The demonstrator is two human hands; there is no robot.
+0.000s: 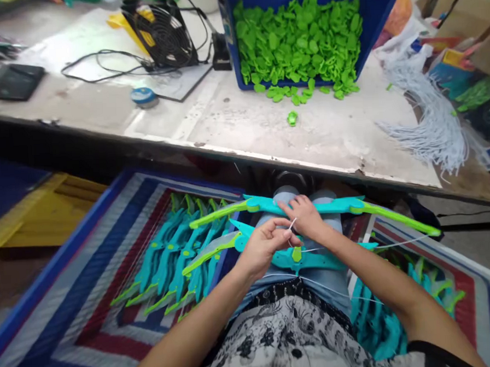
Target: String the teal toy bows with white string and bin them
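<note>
Straight ahead, the counter (267, 133) carries one blue bin (379, 1) of green pieces (299, 38) at twelve o'clock, one fan (163, 34) at eleven, one cord bundle (431, 124) at two. Two toy bows (340, 206) cross the lap; left hand (265, 247) and right hand (308, 217) fingers pinch one white string (292, 224).

A single camera worn on the person's head looks forward and steeply down. The left hand (264, 245) and right hand (306, 216) sit close below it at centre. The worn grey table (267, 133) crosses the middle, farther off, and the top edge cuts the blue plastic bin (378, 12).
</note>
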